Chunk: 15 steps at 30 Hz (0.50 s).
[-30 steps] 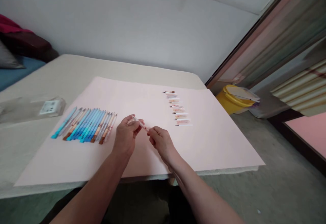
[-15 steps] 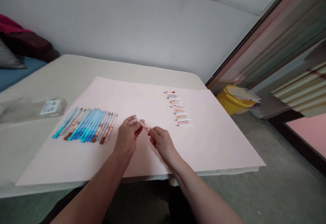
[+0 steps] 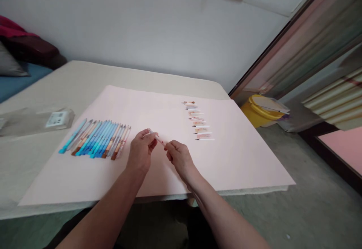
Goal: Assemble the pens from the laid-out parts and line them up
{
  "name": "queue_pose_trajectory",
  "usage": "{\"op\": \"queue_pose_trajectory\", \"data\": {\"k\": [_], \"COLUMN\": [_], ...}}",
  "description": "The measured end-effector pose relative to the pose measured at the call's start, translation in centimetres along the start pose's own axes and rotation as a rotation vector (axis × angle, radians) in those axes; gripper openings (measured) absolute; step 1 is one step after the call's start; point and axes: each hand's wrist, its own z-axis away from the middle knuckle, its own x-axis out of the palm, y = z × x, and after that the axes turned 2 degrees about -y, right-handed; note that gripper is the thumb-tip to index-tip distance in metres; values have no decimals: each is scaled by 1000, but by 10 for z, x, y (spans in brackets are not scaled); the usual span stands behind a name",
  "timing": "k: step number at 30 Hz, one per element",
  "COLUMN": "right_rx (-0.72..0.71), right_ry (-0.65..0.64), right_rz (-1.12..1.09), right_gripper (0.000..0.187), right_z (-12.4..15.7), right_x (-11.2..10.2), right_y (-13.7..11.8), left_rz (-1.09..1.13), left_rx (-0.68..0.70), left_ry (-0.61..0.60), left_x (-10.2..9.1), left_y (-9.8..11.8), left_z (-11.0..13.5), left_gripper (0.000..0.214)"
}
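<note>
A slim white and pink pen [image 3: 160, 140] is held between both hands above the pink sheet [image 3: 158, 109]. Fingers of my left hand [image 3: 143, 149] close around its upper left end. My right hand [image 3: 178, 156] pinches the lower right end, which the fingers partly hide. To the left lies a close row of pens [image 3: 97, 139] in blue, turquoise, grey, brown and pale pink. Right of my hands, a staggered column of short pen parts [image 3: 198, 122] with thin white refills runs toward the back.
A clear plastic package [image 3: 36, 122] with a white label lies on the table's left side. The table's cream cloth [image 3: 135, 71] shows around the sheet, with a wall behind. On the floor at right stands a yellow bucket [image 3: 254, 111].
My left thumb has shifted slightly along the pen. Both hands otherwise keep their place, and the pens on the table have not moved.
</note>
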Motion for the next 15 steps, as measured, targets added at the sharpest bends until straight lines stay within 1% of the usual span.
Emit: {"op": "queue_pose_trajectory", "data": {"k": [4, 9, 12, 15], "right_rx": [-13, -14, 0, 34], "right_ry": [-5, 2, -4, -9], "right_rz": [25, 24, -14, -98], "right_gripper": [26, 24, 24, 23], "right_z": [0, -1, -1, 0], "right_x": [0, 0, 0, 1], "right_y": [0, 2, 3, 2], "left_rz": [-18, 7, 1, -7], "left_rx": [-15, -3, 14, 27], "left_ry": [17, -20, -30, -37], "left_x": [-1, 0, 0, 0], "left_y": [-3, 0, 2, 2], "left_z": [-1, -2, -1, 1], "left_gripper": [28, 35, 37, 37]}}
